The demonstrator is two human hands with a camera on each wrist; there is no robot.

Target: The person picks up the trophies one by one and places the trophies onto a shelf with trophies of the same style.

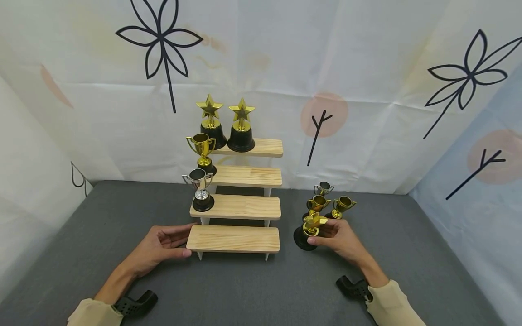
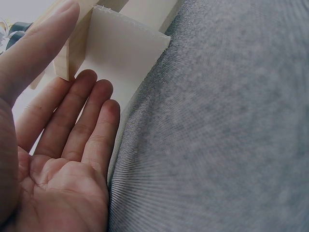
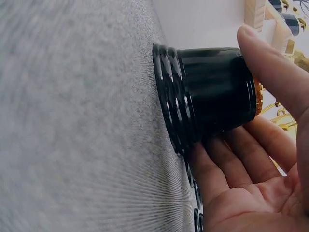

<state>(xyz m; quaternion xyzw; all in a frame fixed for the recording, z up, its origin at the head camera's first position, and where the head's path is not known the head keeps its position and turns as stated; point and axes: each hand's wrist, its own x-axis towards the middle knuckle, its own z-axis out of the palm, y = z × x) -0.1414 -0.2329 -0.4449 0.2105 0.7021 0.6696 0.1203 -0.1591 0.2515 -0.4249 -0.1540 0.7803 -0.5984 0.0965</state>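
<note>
Grasping star trophy between rack and right edge of surface | right hand clamped on it, left hand lay straight-fingered | next probably needed lifting

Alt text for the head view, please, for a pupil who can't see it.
A person's right hand grips a gold star trophy, three cup trophies behind it; the left hand touches a four-step wooden stand, which bears a silver cup, a gold cup and, topmost, two star trophies.
</note>
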